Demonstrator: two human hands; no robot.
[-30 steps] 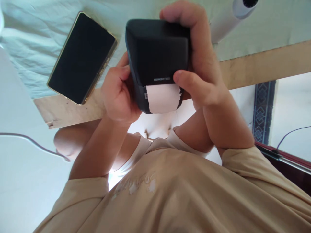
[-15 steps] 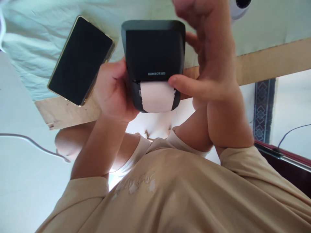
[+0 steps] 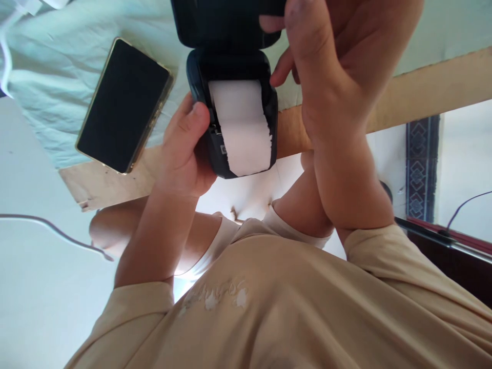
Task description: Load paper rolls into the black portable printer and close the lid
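A black label printer (image 3: 274, 123) is held over the table edge, its lid (image 3: 226, 23) swung up. Inside lies a roll of white paper (image 3: 240, 102), with a torn-edged strip hanging over the printer's front. Wrapped round the printer's left side is my left hand (image 3: 186, 148), thumb on the rim. My right hand (image 3: 326, 66) is at the raised lid's right side, with its thumb and a finger against the lid and other fingers near the printer's upper right corner.
A phone (image 3: 125, 105) with a dark screen lies on the green cloth (image 3: 57, 66) at the left. A wooden table edge (image 3: 430, 87) runs across. White cables (image 3: 49, 224) are at the left, and a thin dark cable (image 3: 465, 202) is at the right.
The printer's lid has gone from closed to raised, showing the paper roll. My right hand has moved up from the lid's front edge, and my left thumb now rests on the rim.
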